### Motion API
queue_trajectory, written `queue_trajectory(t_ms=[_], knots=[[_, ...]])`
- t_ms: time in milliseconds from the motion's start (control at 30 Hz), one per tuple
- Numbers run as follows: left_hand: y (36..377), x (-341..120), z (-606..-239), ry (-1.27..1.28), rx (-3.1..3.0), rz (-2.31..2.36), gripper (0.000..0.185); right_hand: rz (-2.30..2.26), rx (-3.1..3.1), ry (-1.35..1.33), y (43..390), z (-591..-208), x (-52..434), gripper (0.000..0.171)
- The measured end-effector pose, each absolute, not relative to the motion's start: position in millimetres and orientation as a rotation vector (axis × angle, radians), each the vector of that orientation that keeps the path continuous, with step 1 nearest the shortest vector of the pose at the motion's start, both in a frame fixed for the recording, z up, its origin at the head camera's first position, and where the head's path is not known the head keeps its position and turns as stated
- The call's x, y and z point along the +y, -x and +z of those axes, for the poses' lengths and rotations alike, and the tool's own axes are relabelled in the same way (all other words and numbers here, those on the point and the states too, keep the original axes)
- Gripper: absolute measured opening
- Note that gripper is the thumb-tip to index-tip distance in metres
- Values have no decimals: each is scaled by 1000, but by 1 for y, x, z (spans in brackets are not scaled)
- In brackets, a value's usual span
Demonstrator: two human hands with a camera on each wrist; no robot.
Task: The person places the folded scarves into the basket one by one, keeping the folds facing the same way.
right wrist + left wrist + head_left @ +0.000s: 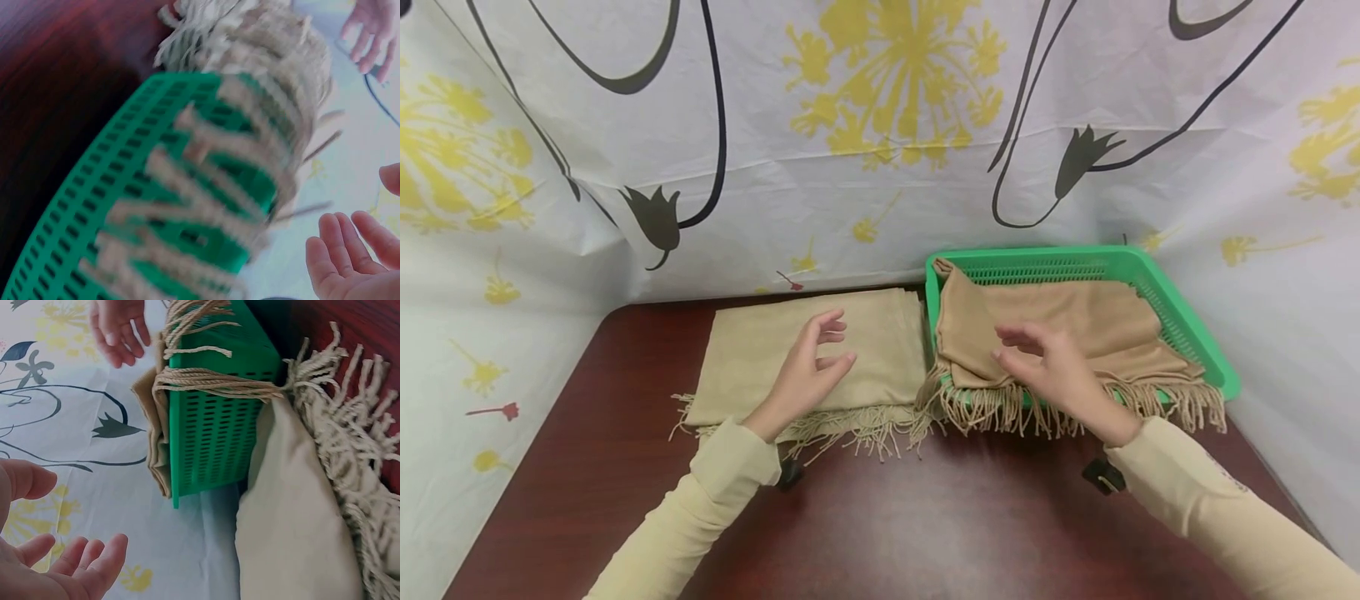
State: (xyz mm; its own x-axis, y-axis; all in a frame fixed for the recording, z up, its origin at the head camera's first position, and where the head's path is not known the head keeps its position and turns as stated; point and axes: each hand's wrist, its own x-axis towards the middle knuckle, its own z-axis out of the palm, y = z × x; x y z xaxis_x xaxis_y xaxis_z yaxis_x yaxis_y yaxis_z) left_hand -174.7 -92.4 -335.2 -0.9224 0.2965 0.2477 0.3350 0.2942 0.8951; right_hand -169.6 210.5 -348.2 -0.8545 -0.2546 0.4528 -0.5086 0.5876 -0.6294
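A folded beige scarf (760,358) with a fringe lies on the dark wooden table (880,517). My left hand (812,367) hovers just above it, fingers relaxed and holding nothing; its fingers (75,565) show empty in the left wrist view. A tan scarf (1097,325) lies in the green basket (1180,317), its fringe (1000,408) hanging over the front rim. My right hand (1045,362) floats over that scarf with loose fingers, gripping nothing. The right wrist view shows its fingers (340,256) beside the basket (125,187).
A white cloth backdrop (880,142) with yellow flowers and black lines closes in the table at the back and both sides. The basket stands against the back right corner. Bare tabletop stretches toward me in front of both scarves.
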Motion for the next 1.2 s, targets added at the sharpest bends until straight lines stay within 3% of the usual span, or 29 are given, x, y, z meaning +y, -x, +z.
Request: queue_trajectory(t_ms=[433,1200], knots=[[169,-122,-373,587,-2493,-1671,56,1208,-2446,-701,144,-352,183,30],[153,-175,-367,321,-2436,-1678,55,1500,-2417,-786,127,-367,149,31]])
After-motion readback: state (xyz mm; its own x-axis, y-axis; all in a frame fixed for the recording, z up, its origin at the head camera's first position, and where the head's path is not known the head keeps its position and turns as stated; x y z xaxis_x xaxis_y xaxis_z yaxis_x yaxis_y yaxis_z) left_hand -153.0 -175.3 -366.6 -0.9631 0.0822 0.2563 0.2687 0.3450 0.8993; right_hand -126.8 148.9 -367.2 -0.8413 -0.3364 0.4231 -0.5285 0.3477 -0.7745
